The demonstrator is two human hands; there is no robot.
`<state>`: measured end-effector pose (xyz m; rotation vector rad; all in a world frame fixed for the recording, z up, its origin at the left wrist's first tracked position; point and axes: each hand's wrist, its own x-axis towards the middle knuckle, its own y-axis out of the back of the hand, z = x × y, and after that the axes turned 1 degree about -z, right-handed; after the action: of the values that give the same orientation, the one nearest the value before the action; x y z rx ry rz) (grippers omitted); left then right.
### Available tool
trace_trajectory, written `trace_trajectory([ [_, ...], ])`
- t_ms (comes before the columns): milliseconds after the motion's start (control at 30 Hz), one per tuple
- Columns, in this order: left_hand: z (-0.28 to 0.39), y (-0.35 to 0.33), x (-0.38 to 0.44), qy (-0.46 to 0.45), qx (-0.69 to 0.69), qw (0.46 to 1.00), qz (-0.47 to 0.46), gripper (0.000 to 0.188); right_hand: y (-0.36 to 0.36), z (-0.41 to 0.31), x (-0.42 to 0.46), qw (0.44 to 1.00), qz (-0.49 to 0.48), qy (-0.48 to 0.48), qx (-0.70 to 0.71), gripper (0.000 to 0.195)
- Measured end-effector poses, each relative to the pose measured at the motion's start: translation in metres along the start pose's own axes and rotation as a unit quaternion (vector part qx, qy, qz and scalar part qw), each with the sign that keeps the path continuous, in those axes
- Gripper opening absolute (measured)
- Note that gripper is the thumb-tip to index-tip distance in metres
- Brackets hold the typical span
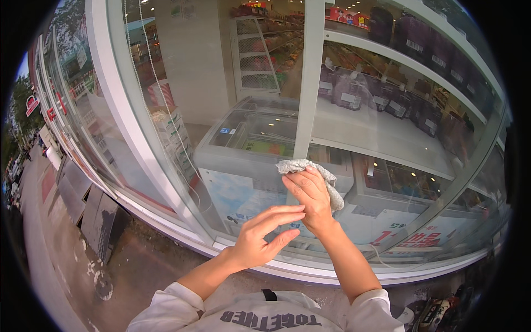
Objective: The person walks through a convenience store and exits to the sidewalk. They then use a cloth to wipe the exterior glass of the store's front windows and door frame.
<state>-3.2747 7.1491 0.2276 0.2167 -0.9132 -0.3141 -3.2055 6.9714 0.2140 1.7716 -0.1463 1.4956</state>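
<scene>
A crumpled light-grey cloth (337,198) lies under my right hand (313,195), which presses it against the shop's window glass (257,182). The cloth's folds stick out past the fingertips and along the outer side of the hand. My left hand (261,238) is just below and to the left, empty, its fingers stretched towards my right wrist and the thumb apart. Whether its fingertips touch the wrist I cannot tell. Behind the glass, in line with my hands, stands a chest freezer (244,162) with a sliding glass lid.
A white window frame post (132,124) rises at the left, above a low sill (298,272). Dark boards (95,220) lean by the wall on the pavement. Inside are shelves (381,133) with dark jugs, a second freezer (394,186) and stacked cartons (176,137). Assorted items (435,313) lie at lower right.
</scene>
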Motion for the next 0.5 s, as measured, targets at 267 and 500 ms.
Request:
trace_trajectory([
  [267, -0.019, -0.014, 0.064, -0.018, 0.021, 0.985, 0.168, 0.014, 0.024, -0.045, -0.024, 0.899, -0.015, -0.384, 0.212, 0.014],
  [500, -0.024, -0.048, 0.128, 0.054, 0.096, 0.968, 0.226, 0.014, 0.049, -0.037, -0.025, 0.835, 0.062, -0.468, 0.283, 0.023],
])
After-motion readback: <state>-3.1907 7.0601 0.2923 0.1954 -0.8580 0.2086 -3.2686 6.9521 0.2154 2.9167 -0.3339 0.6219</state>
